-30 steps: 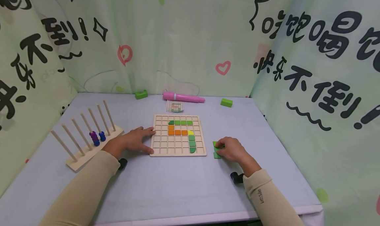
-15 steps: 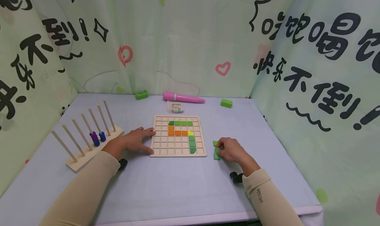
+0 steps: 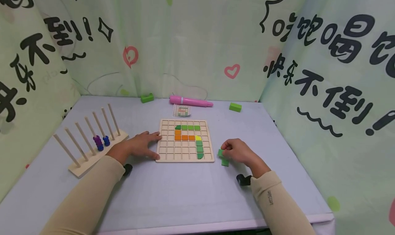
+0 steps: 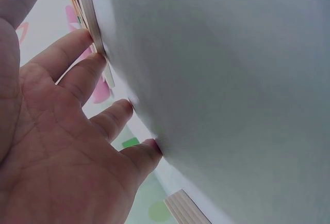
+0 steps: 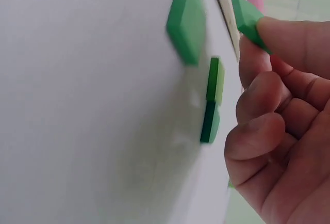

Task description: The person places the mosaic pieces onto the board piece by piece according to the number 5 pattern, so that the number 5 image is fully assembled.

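Observation:
In the head view, my left hand (image 3: pixel 139 145) rests at the left side of a wooden grid board (image 3: pixel 168 152), fingers spread. Two of its fingertips touch the board's edge in the left wrist view. Green, orange and yellow tiles form a winding path on the grid. To the right of the board, my right hand (image 3: pixel 239 152) pinches a green tile (image 5: pixel 248 18) between thumb and index finger, raised off the table. Below it lie a green square tile (image 5: pixel 188 22), a lighter green tile (image 5: pixel 215 79) and a dark green tile (image 5: pixel 210 123).
A wooden peg stand (image 3: pixel 87 159) with purple and blue beads is at the left, beside my left forearm. Along the back lie a pink marker (image 3: pixel 191 101), a small pattern card (image 3: pixel 182 110) and two green blocks, one left (image 3: pixel 147 98), one right (image 3: pixel 235 107).
My right hand has lifted a green tile from the table and shifted slightly left and away from me. The left hand stays in place at the board.

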